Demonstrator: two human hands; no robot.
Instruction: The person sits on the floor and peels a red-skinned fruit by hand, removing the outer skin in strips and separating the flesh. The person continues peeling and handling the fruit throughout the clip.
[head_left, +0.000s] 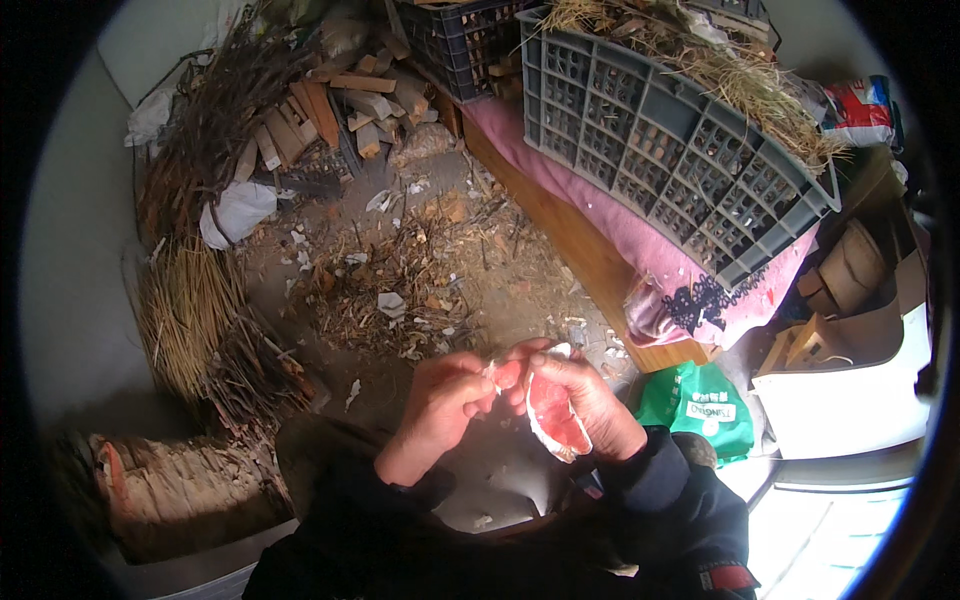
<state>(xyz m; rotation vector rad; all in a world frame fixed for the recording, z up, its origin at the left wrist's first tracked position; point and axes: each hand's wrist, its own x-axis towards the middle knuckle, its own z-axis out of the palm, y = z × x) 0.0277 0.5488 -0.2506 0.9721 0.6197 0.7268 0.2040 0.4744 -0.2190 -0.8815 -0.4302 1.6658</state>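
Note:
My right hand grips a red-fleshed citrus segment, likely pomelo, its cut face edged with white membrane. The segment hangs below the thumb, and part of it is covered by the fingers. Close beside it, my left hand pinches a small piece of pink pulp with whitish membrane between thumb and fingers. The right fingertips reach to that same piece. Both hands are in front of my lap, over the dirt-covered floor.
Ahead lie twigs and litter. Firewood and bundled straw line the left. To the right, a grey plastic crate with dry grass stands on pink cloth over a wooden board, near a green bag and cardboard box.

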